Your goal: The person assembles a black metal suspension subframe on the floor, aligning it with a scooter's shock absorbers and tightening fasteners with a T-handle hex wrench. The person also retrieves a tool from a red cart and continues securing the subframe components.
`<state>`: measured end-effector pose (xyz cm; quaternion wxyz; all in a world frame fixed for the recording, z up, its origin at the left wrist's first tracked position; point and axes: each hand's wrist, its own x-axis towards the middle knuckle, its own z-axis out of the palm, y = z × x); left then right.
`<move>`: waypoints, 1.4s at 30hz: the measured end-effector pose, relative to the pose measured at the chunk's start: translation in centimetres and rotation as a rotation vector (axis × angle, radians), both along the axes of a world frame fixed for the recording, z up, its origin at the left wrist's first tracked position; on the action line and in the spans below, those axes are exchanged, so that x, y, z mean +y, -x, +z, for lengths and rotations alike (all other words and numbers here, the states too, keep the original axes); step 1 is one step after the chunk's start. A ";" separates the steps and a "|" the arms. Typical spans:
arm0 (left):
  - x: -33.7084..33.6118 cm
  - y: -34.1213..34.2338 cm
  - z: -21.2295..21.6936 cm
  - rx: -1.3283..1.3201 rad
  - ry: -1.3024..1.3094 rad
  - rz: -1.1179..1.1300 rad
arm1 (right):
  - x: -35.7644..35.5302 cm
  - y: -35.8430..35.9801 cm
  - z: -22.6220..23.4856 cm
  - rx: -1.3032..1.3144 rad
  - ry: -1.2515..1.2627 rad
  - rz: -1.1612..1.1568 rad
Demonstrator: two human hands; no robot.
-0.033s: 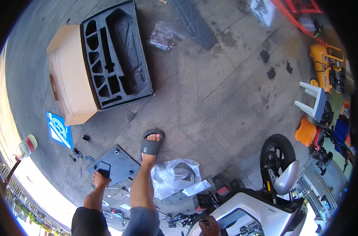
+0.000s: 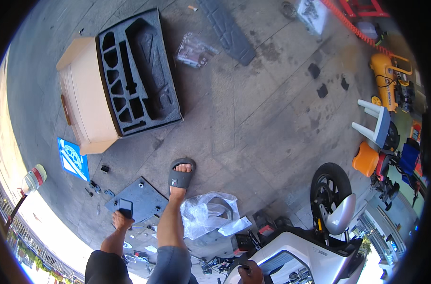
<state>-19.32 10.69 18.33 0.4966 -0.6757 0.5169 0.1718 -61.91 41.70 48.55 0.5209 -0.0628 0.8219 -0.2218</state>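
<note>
Phone [image 2: 125,207] is grasped by the grip of the left hand [image 2: 121,221], seen against the near side of the dark board [image 2: 142,193]. Well right of the board, the grip of the right hand [image 2: 254,274] cannot be made out. Held steadily by its edges, the phone is probably best managed.

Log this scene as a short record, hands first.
Left hand: holds a dark phone
Right hand: near the white vehicle; grip unclear
Near the phone: dark plate
Footwear: dark sandal
Beside the leg: clear plastic bag
Packaging: open cardboard box with grey foam insert
Far right: orange-yellow compressor, blue-and-white stool
</note>
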 end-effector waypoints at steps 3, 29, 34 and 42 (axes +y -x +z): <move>-2.6 2.5 7.6 0.063 -0.200 0.187 | -2.3 4.6 6.2 -0.019 -0.007 -0.093; -32.2 77.3 58.3 0.587 -0.389 0.514 | -25.4 75.4 17.5 0.425 0.339 -0.401; -41.4 84.4 57.4 0.665 -0.308 0.615 | -30.0 84.6 17.7 0.535 0.294 -0.463; -58.3 101.0 56.0 0.820 -0.256 0.204 | -41.2 92.8 21.6 0.529 0.153 -0.329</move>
